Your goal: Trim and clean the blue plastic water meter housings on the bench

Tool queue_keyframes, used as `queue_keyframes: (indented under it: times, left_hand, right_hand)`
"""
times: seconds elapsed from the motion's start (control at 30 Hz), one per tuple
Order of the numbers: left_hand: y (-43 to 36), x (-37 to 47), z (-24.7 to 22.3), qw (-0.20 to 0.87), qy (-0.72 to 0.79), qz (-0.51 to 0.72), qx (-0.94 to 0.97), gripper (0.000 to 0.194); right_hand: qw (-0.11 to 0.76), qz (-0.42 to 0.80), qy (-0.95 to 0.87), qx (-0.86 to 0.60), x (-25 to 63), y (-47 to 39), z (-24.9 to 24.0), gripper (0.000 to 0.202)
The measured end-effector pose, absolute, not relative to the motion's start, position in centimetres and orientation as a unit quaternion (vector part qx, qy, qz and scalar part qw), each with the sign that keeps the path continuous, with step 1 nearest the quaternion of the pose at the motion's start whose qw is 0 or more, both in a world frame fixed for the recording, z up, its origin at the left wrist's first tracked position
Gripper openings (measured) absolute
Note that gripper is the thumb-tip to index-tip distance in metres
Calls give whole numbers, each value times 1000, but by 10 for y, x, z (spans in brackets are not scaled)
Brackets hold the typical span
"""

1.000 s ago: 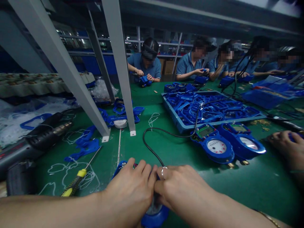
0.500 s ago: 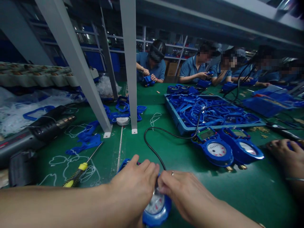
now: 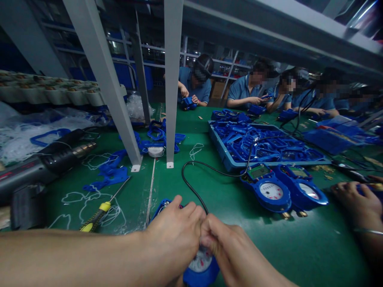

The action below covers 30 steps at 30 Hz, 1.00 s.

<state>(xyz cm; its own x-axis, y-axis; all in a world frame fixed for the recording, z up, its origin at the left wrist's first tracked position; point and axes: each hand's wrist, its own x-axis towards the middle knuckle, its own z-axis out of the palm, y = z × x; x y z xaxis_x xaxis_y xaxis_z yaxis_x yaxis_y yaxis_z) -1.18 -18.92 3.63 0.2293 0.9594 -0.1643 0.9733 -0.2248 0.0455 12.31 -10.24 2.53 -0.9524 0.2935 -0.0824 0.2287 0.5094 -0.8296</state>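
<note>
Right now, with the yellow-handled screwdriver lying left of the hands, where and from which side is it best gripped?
Probably by the yellow handle, coming from above and the near left. The screwdriver lies flat on the green table, thin shaft pointing up and right, away from the person. The handle is its thickest part and its nearest end. White wire loops lie around it, so lift straight up.

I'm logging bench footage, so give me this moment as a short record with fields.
left hand: on the blue meter, fingers curled over its top
right hand: pressed on the same meter, touching the left hand
black cable: runs from between the hands towards the tray
screwdriver: left of the hands
table: green
</note>
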Motion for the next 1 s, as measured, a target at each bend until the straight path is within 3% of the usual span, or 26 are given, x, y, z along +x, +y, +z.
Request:
queue_keyframes:
  times: [0.17,0.37,0.5,0.6,0.67,0.77,0.87,1.0]
  left_hand:
    - [-185,-15,41,97,607,-94,783,72]
    - [-186,-26,48,87,577,-39,811,82]
    - [-187,-36,64,129,508,-77,848,79]
    - [-189,-41,75,152,509,-62,845,79]
    - [-190,-43,76,149,514,-39,844,84]
    - [-192,-42,69,150,518,-19,842,72]
    - [-193,-41,61,155,523,-18,838,62]
    - [-196,-45,60,159,514,-38,842,73]
  right_hand:
    - [45,494,-853,-160,126,-104,22,12]
    - [90,590,-785,-163,133,-95,16,28]
    - [152,524,-829,-122,145,-89,10,27]
    - [222,495,-827,-149,162,-87,-15,63]
    - [211,498,-826,-158,173,-91,-41,83]
    - [157,516,-820,-194,180,-104,-82,102]
    - [138,504,-823,-223,174,-121,-111,96]
    - [201,488,-819,-227,160,-137,-127,75]
